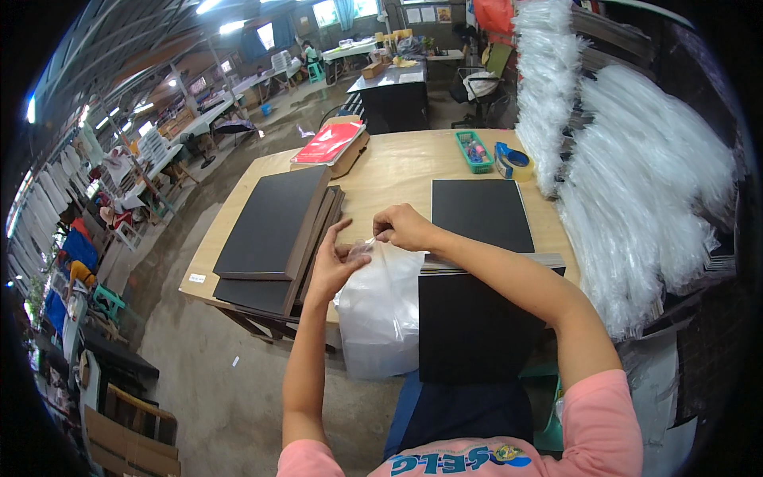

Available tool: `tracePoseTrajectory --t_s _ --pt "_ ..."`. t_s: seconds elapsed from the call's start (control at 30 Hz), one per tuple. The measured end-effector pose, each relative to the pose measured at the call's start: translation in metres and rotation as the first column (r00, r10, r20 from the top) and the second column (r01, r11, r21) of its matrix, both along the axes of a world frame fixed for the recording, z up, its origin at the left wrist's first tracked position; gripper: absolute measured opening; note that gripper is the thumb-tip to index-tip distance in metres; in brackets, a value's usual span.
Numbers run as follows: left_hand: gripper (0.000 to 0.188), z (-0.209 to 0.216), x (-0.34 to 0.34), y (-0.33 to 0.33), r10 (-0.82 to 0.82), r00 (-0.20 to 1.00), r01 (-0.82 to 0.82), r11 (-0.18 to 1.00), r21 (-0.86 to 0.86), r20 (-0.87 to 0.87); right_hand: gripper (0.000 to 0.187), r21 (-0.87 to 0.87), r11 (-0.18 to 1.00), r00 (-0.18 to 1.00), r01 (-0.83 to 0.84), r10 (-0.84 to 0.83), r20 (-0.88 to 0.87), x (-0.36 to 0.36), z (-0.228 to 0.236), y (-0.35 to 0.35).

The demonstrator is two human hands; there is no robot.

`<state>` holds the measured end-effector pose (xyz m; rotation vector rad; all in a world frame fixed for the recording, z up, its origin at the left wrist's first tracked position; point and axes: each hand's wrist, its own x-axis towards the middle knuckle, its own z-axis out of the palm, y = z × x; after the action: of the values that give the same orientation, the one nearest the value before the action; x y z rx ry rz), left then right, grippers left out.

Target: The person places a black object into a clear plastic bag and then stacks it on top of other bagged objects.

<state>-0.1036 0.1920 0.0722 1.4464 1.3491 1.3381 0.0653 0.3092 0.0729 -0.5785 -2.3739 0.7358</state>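
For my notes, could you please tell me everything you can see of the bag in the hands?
The bag looks like thin, translucent, whitish plastic, shiny and creased. The left hand and right hand pinch its upper end; below, it extends past the near edge of the table, left of a black board. Whether its mouth is open is unclear.

Pink short-sleeved shirt [548,463], colourful print [479,458]

A pale-topped bench [393,163] carries a stack of black boards [270,224] along its left side, with a brown carton [348,162] behind them. Toward the right rest a green basket [474,153], a tape roll [505,165] just beside it and, nearer, a flat black panel [482,211].
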Motion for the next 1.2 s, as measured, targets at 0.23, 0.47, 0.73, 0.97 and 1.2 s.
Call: tracePoseTrajectory --t_s 0.23,0.47,0.73,0.97,1.2 --pt "0.06 -0.009 -0.005 0.015 0.095 0.976 -0.077 0.992 0.095 -0.197 0.008 0.097 0.98 0.984 0.175 -0.172 -0.045 -0.007 -0.003 0.003" --pt "0.06 0.002 -0.001 0.015 -0.03 1.0 0.03 0.999 0.036 0.005 0.015 0.19 0.982 0.99 -0.007 0.034 -0.14 -0.007 -0.008 0.006" --pt "0.079 -0.027 -0.01 0.016 0.033 0.999 -0.032 0.998 0.055 -0.001 0.016 -0.023 0.998 0.997 0.06 -0.061 -0.055 -0.01 0.002 0.006" --pt "0.091 -0.014 -0.006 -0.018 0.057 0.906 -0.122 0.984 -0.129 -0.418 0.029 0.005 0.991 0.989 -0.133 0.133 -0.065 -0.005 -0.013 0.014" --pt "0.074 -0.011 0.012 -0.027 0.32 0.942 -0.292 0.93 0.223 -0.099 0.018 -0.13 0.983 0.966 -0.129 0.154 0.206 -0.016 -0.002 -0.015"
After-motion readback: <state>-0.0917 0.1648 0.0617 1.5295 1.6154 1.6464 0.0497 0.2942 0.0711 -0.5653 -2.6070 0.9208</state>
